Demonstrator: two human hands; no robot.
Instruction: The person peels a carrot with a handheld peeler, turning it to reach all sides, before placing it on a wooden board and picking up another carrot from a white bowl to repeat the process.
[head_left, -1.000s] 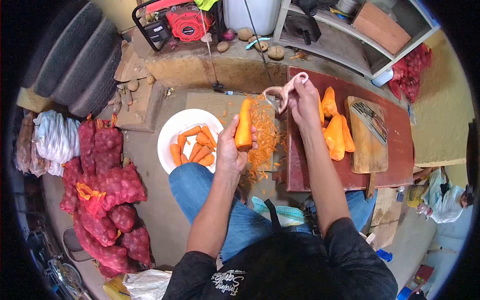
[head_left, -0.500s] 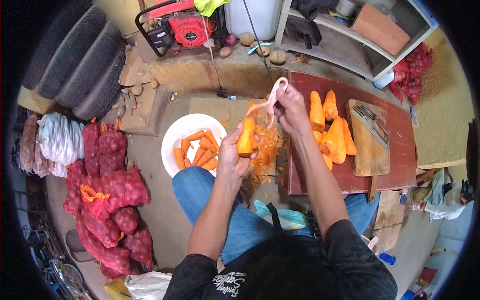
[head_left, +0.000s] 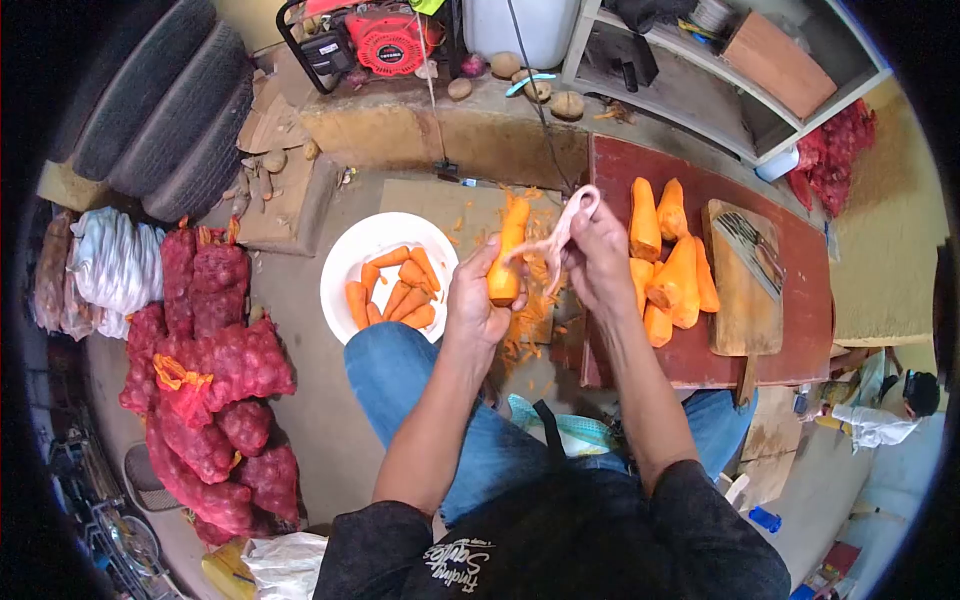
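Observation:
My left hand (head_left: 474, 300) is wrapped round an orange carrot (head_left: 508, 250), held upright with its thick cut end toward me. My right hand (head_left: 602, 255) grips a pale pink peeler (head_left: 565, 232), whose head reaches across to the carrot's side. Orange peelings (head_left: 528, 335) lie on the floor beneath. Left of my hands, a white basin (head_left: 337, 262) holds several smaller carrots (head_left: 410, 300). On the red board (head_left: 620, 365) to the right lie several peeled carrots (head_left: 678, 285) beside a wooden chopping board (head_left: 735, 320) with knives (head_left: 750, 240) on it.
Red net sacks (head_left: 220, 370) fill the left floor, with tyres (head_left: 170, 110) behind. At the back are a red generator (head_left: 390, 45), a white container (head_left: 520, 35) and a shelf (head_left: 690, 90). Another person (head_left: 885, 420) is at the far right.
The carrot in my left hand now stands more upright. My right hand has moved down and slightly right, and the peeler has come across beside the carrot. The camera view has shifted slightly.

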